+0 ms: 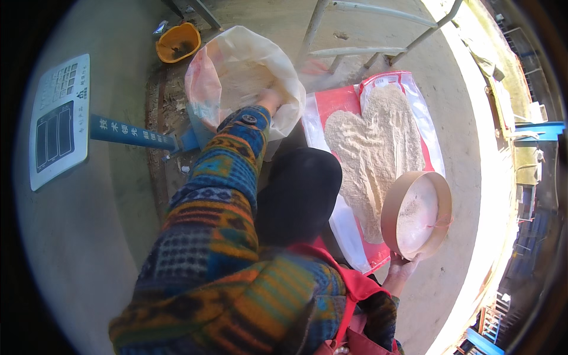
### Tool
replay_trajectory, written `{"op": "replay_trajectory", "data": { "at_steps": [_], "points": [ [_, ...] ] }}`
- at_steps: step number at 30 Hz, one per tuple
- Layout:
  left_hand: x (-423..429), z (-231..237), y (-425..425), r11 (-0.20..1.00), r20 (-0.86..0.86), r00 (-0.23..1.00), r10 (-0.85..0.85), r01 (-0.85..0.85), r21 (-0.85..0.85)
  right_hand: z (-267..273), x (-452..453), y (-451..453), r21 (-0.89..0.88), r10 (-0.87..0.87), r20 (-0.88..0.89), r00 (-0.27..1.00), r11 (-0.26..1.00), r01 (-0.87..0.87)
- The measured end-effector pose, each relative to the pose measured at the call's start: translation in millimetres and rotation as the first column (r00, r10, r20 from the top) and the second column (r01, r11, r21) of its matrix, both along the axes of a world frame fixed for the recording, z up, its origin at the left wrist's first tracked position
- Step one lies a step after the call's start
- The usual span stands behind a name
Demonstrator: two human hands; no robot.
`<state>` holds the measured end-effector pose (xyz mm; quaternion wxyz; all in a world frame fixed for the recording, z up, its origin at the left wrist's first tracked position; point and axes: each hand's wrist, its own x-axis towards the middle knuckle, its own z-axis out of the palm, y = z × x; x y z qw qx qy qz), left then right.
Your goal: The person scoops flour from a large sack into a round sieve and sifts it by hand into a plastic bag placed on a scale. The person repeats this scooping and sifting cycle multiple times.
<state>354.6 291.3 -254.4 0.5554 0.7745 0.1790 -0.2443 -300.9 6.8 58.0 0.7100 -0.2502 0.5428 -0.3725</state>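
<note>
My left hand (270, 98) reaches into an open white woven plastic bag (290, 84); it is blurred, and its fingers are hidden inside. Pale powder shows on the bag's inner side. At the right, my right hand (403, 267) grips the lower rim of a round sieve (390, 213), which is tilted on its side and has pale powder on its mesh. Behind the sieve, a heap of pale beige powder (377, 146), like flour or meal, lies spread in ridges on a flattened red and white plastic sack (333, 101) on the floor.
A platform scale's display panel (60, 120) stands at the left on a blue post (133, 135). An orange plastic container (177, 43) sits beyond the bag. A metal frame (364, 52) stands ahead, on the concrete floor (452, 133). My knee (301, 191) is between bag and sack.
</note>
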Motion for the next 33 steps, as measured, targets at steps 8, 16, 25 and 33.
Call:
{"op": "replay_trajectory", "data": {
  "at_steps": [8,16,25,33],
  "points": [
    [-64,116,-64,0.987,-0.180,0.984,-0.018,-0.011,-0.161,22,-2,2,-0.099,-0.082,-0.051,0.995,0.992,0.076],
    [-83,182,-20,0.967,-0.251,0.958,0.138,-0.185,-0.176,29,-2,3,-0.094,-0.067,-0.036,0.997,0.993,0.064],
    [-69,190,48,0.936,-0.102,0.994,0.035,-0.068,-0.346,22,-2,-2,-0.063,-0.031,0.026,0.999,0.997,0.032],
    [-84,272,58,0.939,-0.189,0.981,0.054,-0.114,-0.325,2,-15,-19,-0.056,0.068,0.033,0.997,0.996,-0.066]
  ]
}}
